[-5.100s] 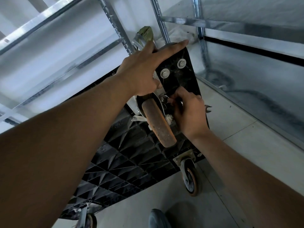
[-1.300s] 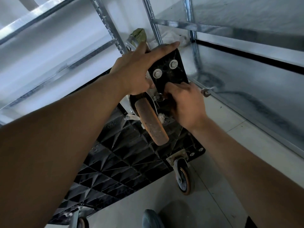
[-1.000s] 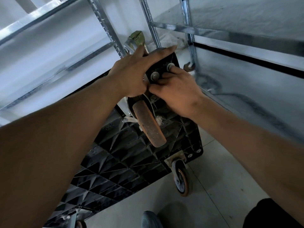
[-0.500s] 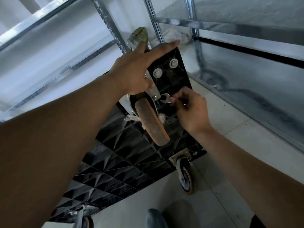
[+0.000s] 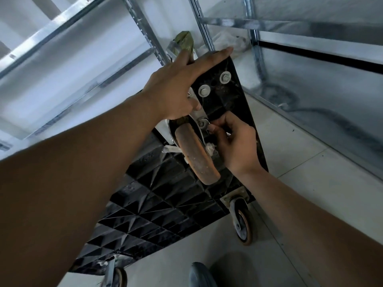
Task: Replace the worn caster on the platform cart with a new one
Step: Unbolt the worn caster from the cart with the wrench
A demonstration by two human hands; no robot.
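Observation:
The black platform cart [image 5: 155, 204] stands tipped on edge, its ribbed underside facing me. A worn caster with a brownish orange wheel [image 5: 196, 156] is bolted near the upper corner. My left hand [image 5: 178, 88] lies over the cart's top edge and the caster's metal plate, fingers spread, steadying it. My right hand [image 5: 234, 143] pinches a small wrench [image 5: 206, 124] whose head sits at a bolt on the plate beside the wheel. Two bolts with washers [image 5: 204, 92] show above on the cart corner.
A second caster [image 5: 243, 222] sits at the cart's lower right corner and a third [image 5: 116, 276] at the bottom left. Metal rack uprights [image 5: 145, 27] and shelves surround the cart. A green-wrapped part [image 5: 184, 41] sticks up behind it. My shoe [image 5: 202, 274] is on the tiled floor.
A second ago my right hand was up by the two washer bolts; it came down and brought the wrench head onto the bolt beside the wheel. My left hand stayed put.

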